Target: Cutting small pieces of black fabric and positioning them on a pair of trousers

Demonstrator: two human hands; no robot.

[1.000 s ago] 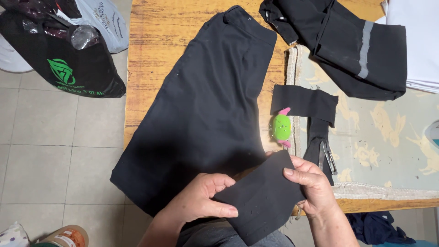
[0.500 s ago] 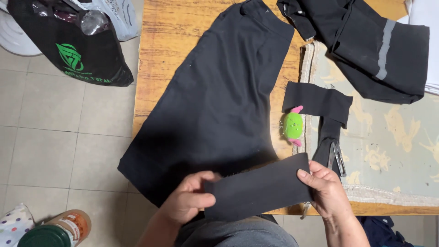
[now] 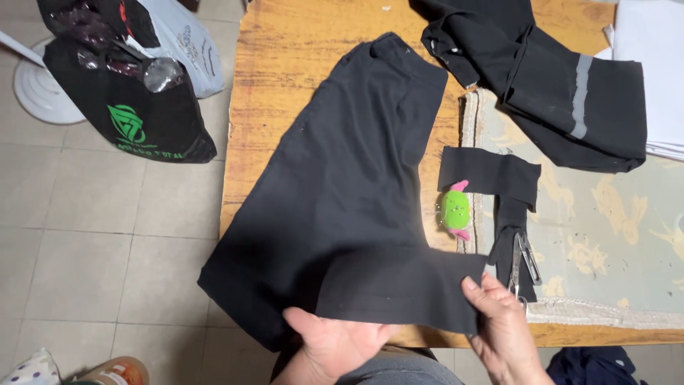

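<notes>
A black rectangular fabric piece [image 3: 399,289] is stretched flat between my hands over the lower end of a black pair of trousers [image 3: 349,178] spread on the wooden table [image 3: 278,78]. My left hand [image 3: 338,341] grips its bottom left corner from below. My right hand [image 3: 502,324] pinches its right edge near the table's front edge. Just beyond my right hand lie small metal thread snips [image 3: 522,260] on a strip of black cloth [image 3: 491,175]. A green and pink pincushion [image 3: 454,210] sits beside the trousers.
A second black garment with a grey stripe [image 3: 563,78] lies at the far right, beside white paper [image 3: 652,64]. A patterned grey mat [image 3: 605,228] covers the table's right part. On the tiled floor at left stand a black bag [image 3: 128,114] and a white fan base [image 3: 35,89].
The fabric piece has been unfolded and pulled out wide and flat; my hands have moved apart, the left lower and the right out to the right edge.
</notes>
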